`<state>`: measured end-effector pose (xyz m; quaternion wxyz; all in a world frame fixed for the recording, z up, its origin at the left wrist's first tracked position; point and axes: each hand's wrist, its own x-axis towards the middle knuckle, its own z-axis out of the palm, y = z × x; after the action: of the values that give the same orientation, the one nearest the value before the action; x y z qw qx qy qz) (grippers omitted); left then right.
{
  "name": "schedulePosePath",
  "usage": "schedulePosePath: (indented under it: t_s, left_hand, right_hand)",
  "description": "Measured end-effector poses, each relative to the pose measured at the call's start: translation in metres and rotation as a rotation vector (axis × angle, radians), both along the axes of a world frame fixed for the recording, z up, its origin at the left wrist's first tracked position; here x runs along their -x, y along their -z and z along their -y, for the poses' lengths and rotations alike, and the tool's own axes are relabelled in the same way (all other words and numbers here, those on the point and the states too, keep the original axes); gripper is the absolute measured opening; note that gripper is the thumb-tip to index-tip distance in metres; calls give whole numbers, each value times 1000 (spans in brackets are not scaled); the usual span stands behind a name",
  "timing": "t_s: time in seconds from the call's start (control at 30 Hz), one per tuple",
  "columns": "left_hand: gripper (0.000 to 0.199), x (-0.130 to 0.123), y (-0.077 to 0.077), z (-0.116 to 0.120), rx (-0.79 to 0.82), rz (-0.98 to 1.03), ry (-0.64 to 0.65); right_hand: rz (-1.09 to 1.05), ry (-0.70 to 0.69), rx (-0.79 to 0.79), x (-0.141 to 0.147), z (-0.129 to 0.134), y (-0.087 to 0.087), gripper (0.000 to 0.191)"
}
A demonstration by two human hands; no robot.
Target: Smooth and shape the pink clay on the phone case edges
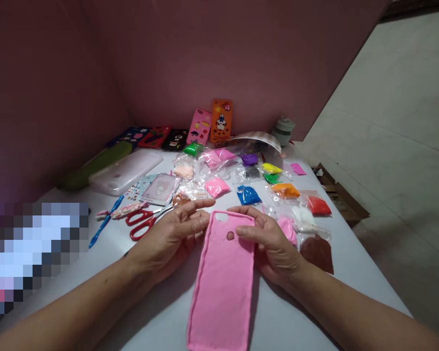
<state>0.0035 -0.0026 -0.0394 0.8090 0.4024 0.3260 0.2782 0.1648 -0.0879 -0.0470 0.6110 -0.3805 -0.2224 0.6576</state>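
A phone case (pixel 223 282) covered in pink clay, with a raised rim, a camera cutout at its top left and a small round brown spot, is tilted up above the table. My right hand (pixel 274 243) is closed around its upper right side, thumb on the face and fingers behind. At the upper left edge, my left hand (pixel 179 234) pinches the rim with its thumb, its index finger reaching past the corner. Beyond the hands lie bags of clay: pink (pixel 217 187), blue (pixel 249 195), orange (pixel 285 190), red (pixel 318 204) and brown (pixel 316 253).
Red-handled scissors (pixel 142 229), a blue tool (pixel 104 224) and a clear phone case (pixel 126 170) lie to the left. Decorated cases, including an orange one (pixel 221 119), lean at the back wall. A jar (pixel 283 130) stands back right. A cardboard box (pixel 336 195) is beyond the table's right edge.
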Motion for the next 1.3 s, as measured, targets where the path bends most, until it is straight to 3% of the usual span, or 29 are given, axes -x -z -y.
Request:
schedulePosePath:
  t_s: [0.13, 0.3, 0.4, 0.57, 0.77, 1.0, 1.2, 1.3]
  left_hand:
    - [41, -1, -2, -1, -12, 17, -74]
    - [38, -1, -3, 0, 6, 56, -53]
    - [37, 0, -7, 3, -1, 45, -6]
    - [53, 1, -10, 7, -33, -64, 115]
    - [52, 1, -6, 8, -58, -79, 108]
    - [52, 0, -13, 13, -169, -173, 169]
    - [49, -1, -13, 14, -180, -182, 169]
    - [51, 0, -12, 14, -181, -186, 165]
  right_hand:
    - [-17, -42, -35, 1, -1, 2, 31]
    - [2, -119, -26, 1, 0, 5, 26]
    - [16, -111, -34, 1, 0, 4, 25]
    - [15, -181, -56, 1, 0, 2, 27]
    - [-53, -223, -48, 1, 0, -1, 22]
    - [-40, -233, -9, 1, 0, -1, 24]
    - [-109, -289, -67, -1, 1, -4, 26]
    - [-206, -270, 2, -1, 1, -1, 28]
